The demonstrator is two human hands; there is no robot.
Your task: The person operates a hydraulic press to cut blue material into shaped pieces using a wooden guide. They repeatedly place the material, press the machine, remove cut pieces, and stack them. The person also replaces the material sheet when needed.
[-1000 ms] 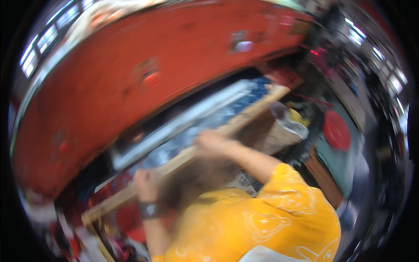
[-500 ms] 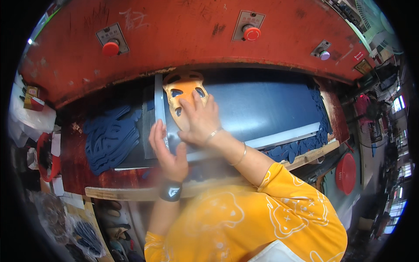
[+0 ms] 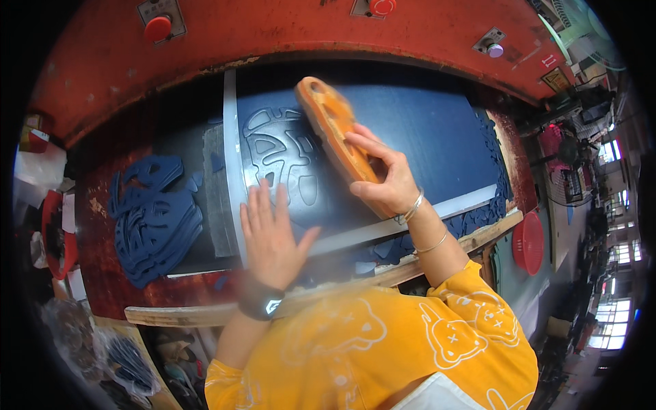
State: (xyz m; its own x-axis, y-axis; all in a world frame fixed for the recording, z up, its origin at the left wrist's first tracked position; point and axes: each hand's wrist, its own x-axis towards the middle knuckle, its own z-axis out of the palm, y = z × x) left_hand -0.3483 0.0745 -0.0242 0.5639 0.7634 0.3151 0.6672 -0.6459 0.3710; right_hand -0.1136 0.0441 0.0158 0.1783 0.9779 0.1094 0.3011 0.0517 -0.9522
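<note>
My right hand [image 3: 391,179] grips an orange cutting die [image 3: 330,123] with rounded openings, tilted up on its edge above a smooth blue sheet [image 3: 424,137]. Left of the die, a cut outline with several inner shapes [image 3: 281,147] shows in the sheet. My left hand [image 3: 272,239] is open, fingers spread, at the near end of that outline, beside a pale strip [image 3: 231,143]; whether it touches the sheet I cannot tell. Farther left lies a pile of blue cut pieces [image 3: 156,229] with similar openings.
A red machine front [image 3: 260,34] with red push buttons [image 3: 158,29] spans the far side. Blue scraps [image 3: 495,171] line the sheet's right and near edges. A wooden rail [image 3: 184,315] borders the table's near side. A red basket [image 3: 527,243] stands at the right.
My right hand has lifted the die off the sheet, tilting it and shifting right, which uncovers the cut outline. My left hand now spreads over the near-left part of the sheet. The view has shifted.
</note>
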